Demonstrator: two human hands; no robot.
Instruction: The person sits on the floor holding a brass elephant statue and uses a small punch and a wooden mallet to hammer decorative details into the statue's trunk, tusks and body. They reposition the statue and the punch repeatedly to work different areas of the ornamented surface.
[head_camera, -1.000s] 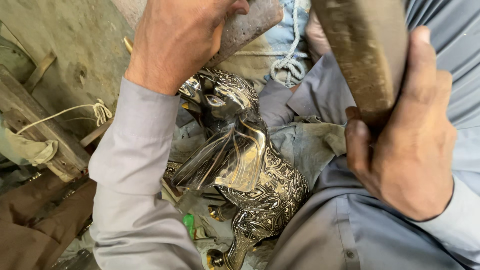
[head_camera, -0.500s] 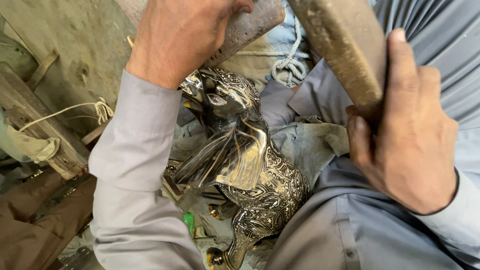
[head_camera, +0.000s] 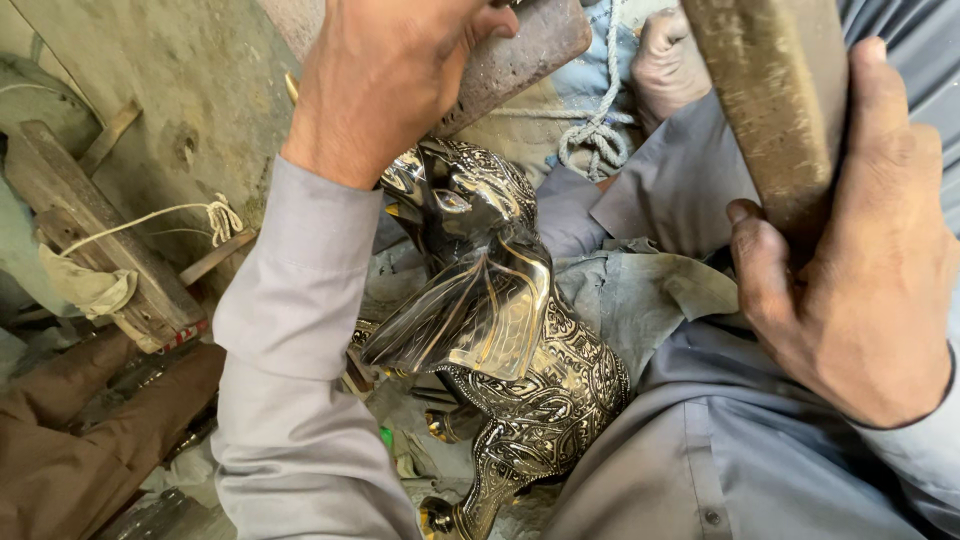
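Our left hand (head_camera: 385, 80) is closed over the end of a rusty, flat-sided metal bar (head_camera: 515, 55), fingers curled around its near end; the bar's far end runs out of the top of the frame. Our right hand (head_camera: 860, 270) grips a thick, rough, brown-grey block-shaped tool (head_camera: 775, 110), thumb along its side; its top is cut off, so we cannot tell its whole shape.

Below and between the hands lies a polished metal elephant figurine (head_camera: 510, 350), dark and mirror-bright on the smooth ear and head, covered in fine engraved brass-coloured scrollwork on the body and legs. Its head sits just under the left hand and the bar; whether the bar touches it is hard to make out. It rests on crumpled grey cloth (head_camera: 640, 290) across our lap.

Beyond the bar, a whitish knotted rope (head_camera: 590, 140) hangs over blue fabric. Left of the left sleeve, a worn wooden plank (head_camera: 95, 235) tied with pale string lies on the dusty floor.
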